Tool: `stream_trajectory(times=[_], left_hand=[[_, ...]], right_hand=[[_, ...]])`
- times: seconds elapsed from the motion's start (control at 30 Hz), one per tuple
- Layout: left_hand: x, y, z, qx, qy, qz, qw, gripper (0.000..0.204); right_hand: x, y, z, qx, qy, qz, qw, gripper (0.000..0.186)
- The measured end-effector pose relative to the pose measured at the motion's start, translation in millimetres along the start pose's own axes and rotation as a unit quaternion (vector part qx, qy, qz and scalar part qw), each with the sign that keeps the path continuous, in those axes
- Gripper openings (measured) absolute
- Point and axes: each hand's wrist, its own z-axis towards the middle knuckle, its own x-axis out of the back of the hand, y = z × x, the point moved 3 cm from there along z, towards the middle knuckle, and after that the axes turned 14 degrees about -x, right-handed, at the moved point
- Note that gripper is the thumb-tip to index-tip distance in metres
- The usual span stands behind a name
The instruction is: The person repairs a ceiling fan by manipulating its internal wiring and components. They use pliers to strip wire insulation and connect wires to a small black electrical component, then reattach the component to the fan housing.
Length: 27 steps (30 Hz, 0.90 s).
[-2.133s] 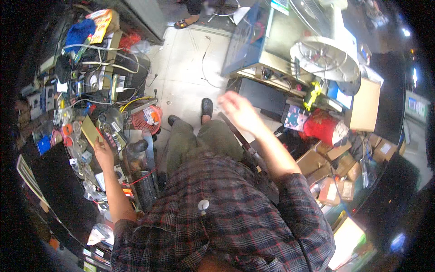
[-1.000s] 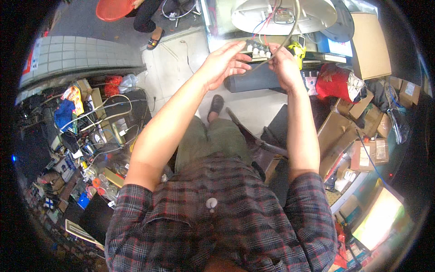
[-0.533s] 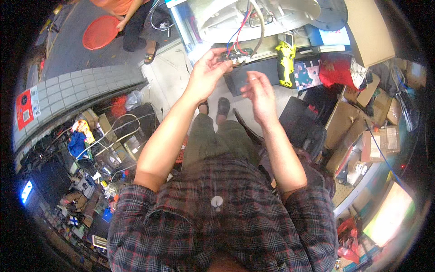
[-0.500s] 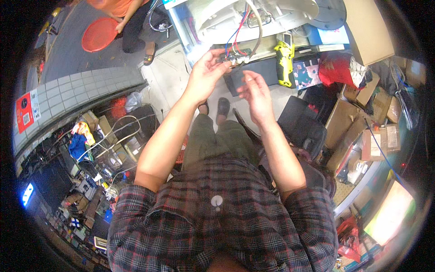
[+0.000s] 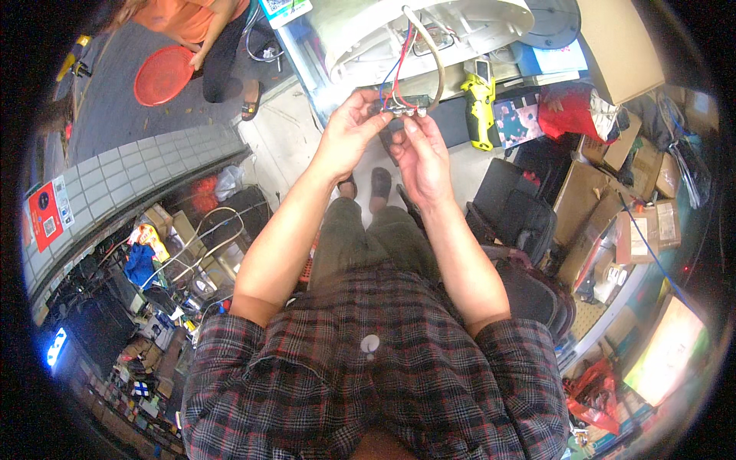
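A small dark circuit board (image 5: 418,100) with pale connectors along its near edge is held up in front of me. Red and blue wires (image 5: 399,65) and a thicker grey cable (image 5: 439,57) run from it to a white plastic housing (image 5: 491,23) at the top. My left hand (image 5: 354,126) pinches the board's left end between thumb and fingers. Against its near right edge, my right hand (image 5: 424,157) has its thumb and index finger closed on the connectors. Its other fingers are curled under, partly hidden.
A yellow-and-black handheld tool (image 5: 481,107) lies right of the board, next to a patterned card (image 5: 520,123) and red cloth (image 5: 566,110). Cardboard boxes (image 5: 579,203) crowd the right. At upper left another person holds a red basin (image 5: 163,75). A cluttered bench (image 5: 153,330) lies at left.
My right hand has moved up and left from beside the board and now grips its near right edge. My left hand keeps its hold. The red basin has shifted slightly down.
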Motion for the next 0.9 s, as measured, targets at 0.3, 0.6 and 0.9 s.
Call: stream_trajectory(times=[0.3, 0.6, 0.9], left_hand=[[8.1, -5.1, 4.2, 0.078, -0.006, -0.110, 0.991, 0.036], [8.9, -2.4, 5.8, 0.080, -0.043, -0.156, 0.984, 0.035], [6.1, -3.6, 4.3, 0.085, -0.070, -0.141, 0.984, 0.034]], right_hand=[[-9.0, 0.7, -7.0, 0.069, 0.057, -0.064, 0.994, 0.033], [-10.6, 0.6, -5.5, 0.132, 0.070, -0.152, 0.977, 0.038], [-19.2, -4.6, -5.5, 0.223, 0.108, -0.226, 0.942, 0.021]])
